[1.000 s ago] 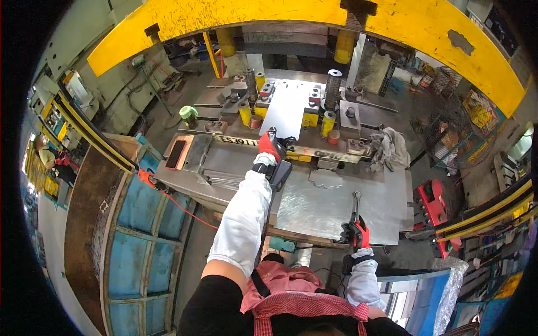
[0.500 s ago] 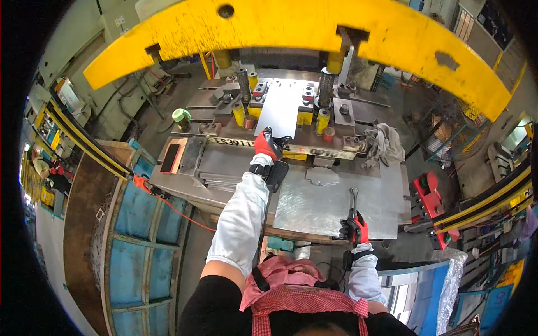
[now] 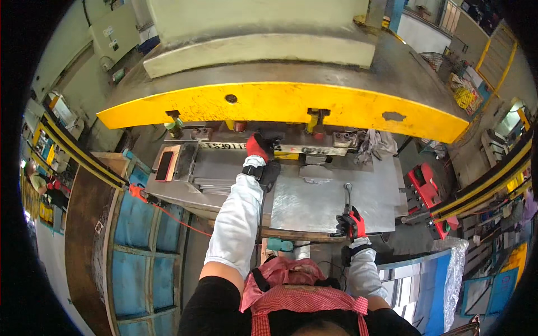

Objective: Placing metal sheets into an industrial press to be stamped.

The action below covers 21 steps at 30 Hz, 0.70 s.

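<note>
My left hand [image 3: 259,148], in a red and black glove, reaches to the front edge of the die [image 3: 302,148], just below the yellow press beam [image 3: 274,101]. Its dark fingertips blend into the shadow there, so whether they grip anything is unclear. The beam hides the metal sheet that lay on the die. Lower right, my right hand [image 3: 351,224], gloved alike, is wrapped round a wrench [image 3: 348,193] whose ring end points away from me. Hand and wrench are over the near part of a flat metal plate [image 3: 308,204].
A small stepped metal sheet [image 3: 316,173] lies on the plate. Left of it are stacked metal strips [image 3: 216,185] and a phone [image 3: 165,166]. A grey rag [image 3: 375,144] hangs at the die's right end. A red pedestal [image 3: 426,187] stands farther right, a blue rack [image 3: 131,252] at left.
The yellow press beam has come down and toward me, covering the die posts and the sheet. My left hand remains at the die's front edge; my right still holds the wrench.
</note>
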Each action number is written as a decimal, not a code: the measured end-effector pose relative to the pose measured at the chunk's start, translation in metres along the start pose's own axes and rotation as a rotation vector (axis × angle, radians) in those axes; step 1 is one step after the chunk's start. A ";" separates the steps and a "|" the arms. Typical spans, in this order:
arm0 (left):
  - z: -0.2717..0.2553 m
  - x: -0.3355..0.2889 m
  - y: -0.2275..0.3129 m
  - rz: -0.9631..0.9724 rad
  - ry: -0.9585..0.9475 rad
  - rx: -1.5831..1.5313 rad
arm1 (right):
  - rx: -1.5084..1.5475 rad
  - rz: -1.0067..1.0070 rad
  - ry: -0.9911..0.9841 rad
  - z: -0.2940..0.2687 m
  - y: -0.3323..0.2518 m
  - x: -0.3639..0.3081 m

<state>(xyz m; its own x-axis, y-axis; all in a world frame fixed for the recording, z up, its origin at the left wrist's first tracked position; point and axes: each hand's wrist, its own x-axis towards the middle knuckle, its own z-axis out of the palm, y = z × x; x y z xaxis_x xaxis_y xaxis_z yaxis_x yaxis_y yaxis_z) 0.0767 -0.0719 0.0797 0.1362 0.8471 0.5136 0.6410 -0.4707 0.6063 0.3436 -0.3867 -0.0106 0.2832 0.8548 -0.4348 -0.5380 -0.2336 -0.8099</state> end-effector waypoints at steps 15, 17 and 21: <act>0.007 0.007 0.025 -0.792 0.117 -1.639 | -0.274 -0.285 0.169 -0.034 0.020 0.020; -0.011 0.001 -0.002 -0.818 0.190 -1.578 | -0.153 -0.241 0.080 0.053 -0.033 -0.031; -0.011 0.001 0.003 -0.902 0.083 -1.775 | -0.571 -0.438 -0.134 0.127 -0.083 -0.010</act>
<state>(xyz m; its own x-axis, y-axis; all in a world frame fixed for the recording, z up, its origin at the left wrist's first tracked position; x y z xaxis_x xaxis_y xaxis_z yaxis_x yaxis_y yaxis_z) 0.0705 -0.0756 0.0889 0.1991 0.9502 -0.2396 -0.8456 0.2902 0.4480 0.2845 -0.3173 0.1107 0.2584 0.9660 -0.0017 0.1106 -0.0314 -0.9934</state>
